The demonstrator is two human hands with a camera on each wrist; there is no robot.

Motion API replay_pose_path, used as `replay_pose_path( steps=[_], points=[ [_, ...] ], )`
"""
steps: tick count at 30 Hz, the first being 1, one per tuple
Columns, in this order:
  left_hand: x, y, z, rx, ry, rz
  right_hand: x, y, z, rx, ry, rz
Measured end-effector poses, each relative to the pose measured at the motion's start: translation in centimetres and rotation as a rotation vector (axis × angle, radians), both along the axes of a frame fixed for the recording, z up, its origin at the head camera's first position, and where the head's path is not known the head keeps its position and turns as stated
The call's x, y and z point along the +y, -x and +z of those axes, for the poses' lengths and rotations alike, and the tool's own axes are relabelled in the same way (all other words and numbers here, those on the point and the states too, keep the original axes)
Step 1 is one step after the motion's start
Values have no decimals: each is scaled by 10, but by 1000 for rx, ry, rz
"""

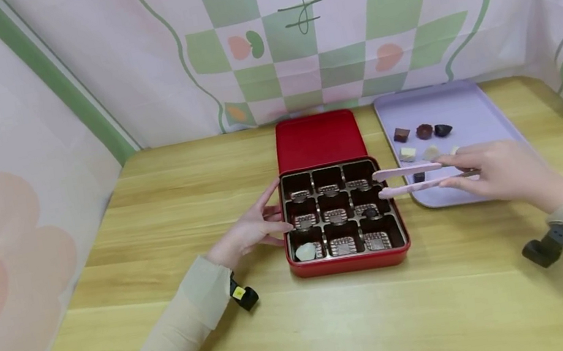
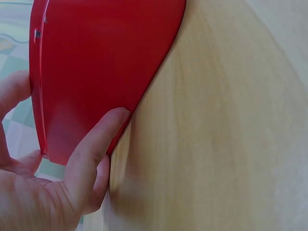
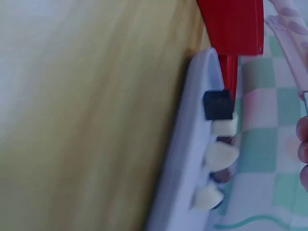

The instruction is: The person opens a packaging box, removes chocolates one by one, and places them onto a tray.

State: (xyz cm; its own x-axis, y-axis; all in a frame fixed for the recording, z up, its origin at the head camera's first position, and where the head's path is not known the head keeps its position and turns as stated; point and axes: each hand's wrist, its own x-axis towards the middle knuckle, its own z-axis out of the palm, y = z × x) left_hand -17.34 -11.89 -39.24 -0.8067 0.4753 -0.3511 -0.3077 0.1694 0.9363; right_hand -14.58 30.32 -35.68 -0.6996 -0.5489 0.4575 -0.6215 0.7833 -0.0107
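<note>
My left hand steadies the left side of a red tin, its fingers spread and touching the wall. In the left wrist view the thumb lies flat against that wall. My right hand grips pink tongs, their arms apart with nothing between the tips, which overlap the tin's right rim. A brown insert divides the tin into compartments. A dark chocolate sits in the middle row's right compartment, a white chocolate in the front left one.
Behind the tin lies its red lid. To the right, a lilac tray holds brown, dark and white chocolates, among them a fluted brown one and a dark square one under the tongs. A patterned curtain hangs behind the wooden table.
</note>
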Motion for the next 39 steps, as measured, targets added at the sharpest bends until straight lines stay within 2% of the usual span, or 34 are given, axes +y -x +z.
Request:
replay_pose_path(
  steps=[3, 11, 15, 21, 32, 39],
  points=[
    [-1, 0, 0, 4, 6, 1, -10, 4, 8, 18, -51, 88],
    [-1, 1, -1, 1, 10, -1, -29, 23, 25, 60, -140, 217],
    [-1, 1, -1, 0, 9, -5, -40, 34, 38, 69, -204, 263],
    [-1, 0, 0, -2, 4, -8, -58, 43, 52, 31, -325, 303],
    [-1, 0, 1, 4, 2, -5, -81, 48, 58, 113, -441, 421],
    [-1, 0, -1, 0, 0, 1, -84, 46, 51, 129, -505, 433]
  ],
)
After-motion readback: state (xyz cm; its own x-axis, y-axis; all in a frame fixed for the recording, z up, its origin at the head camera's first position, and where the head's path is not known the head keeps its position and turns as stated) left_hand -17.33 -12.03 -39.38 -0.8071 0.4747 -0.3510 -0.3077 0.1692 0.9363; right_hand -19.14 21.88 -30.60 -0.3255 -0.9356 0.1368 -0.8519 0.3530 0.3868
